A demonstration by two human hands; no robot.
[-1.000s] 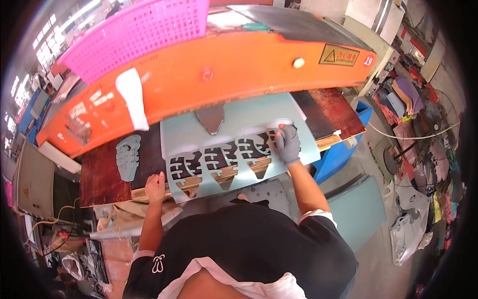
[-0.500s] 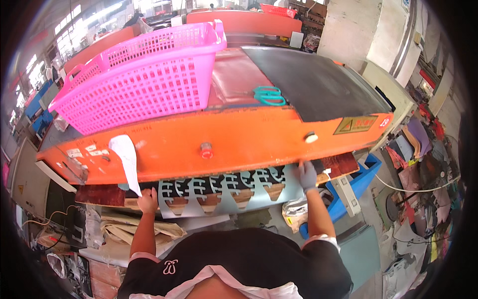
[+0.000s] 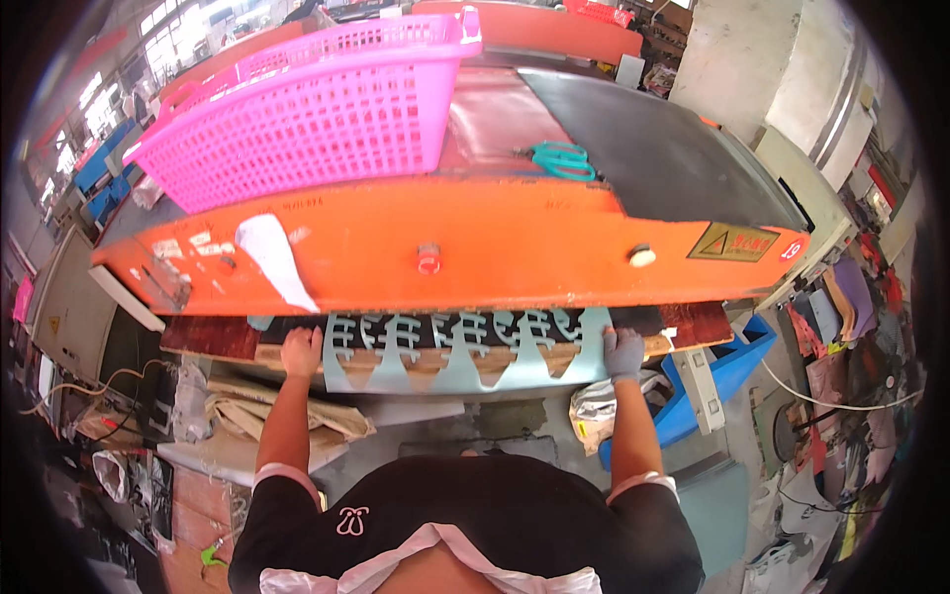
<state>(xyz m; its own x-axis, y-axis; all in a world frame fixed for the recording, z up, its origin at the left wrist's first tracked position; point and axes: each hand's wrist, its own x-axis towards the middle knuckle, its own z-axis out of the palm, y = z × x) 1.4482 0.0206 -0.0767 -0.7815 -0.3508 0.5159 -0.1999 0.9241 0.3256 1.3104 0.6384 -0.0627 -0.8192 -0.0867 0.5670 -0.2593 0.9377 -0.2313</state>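
Observation:
A pale green sheet (image 3: 450, 379) with rows of cut-out shapes lies on a black-topped wooden board (image 3: 272, 354), partly beneath an orange machine beam (image 3: 534, 252). The sheet's scalloped front part hangs past the board's front edge. My left hand (image 3: 302, 352), bare, is closed over the board's front edge just left of the sheet. My right hand (image 3: 623, 354) wears a grey glove and curls over the same edge beside the sheet's right end. The fingertips of both hands are partly hidden.
On the machine top stand a pink plastic basket (image 3: 307, 134) and teal-handled scissors (image 3: 562, 159). The beam carries a red button (image 3: 427, 260), a pale knob (image 3: 642, 256) and a white scrap (image 3: 275, 262). A blue rack (image 3: 737, 346) sits low right; material scraps (image 3: 826, 381) pile beyond it.
My view has tilted, so the machine sits higher in the picture. My right hand has come back from the beam's lower edge to the board's front edge; my left hand remains at the sheet's left.

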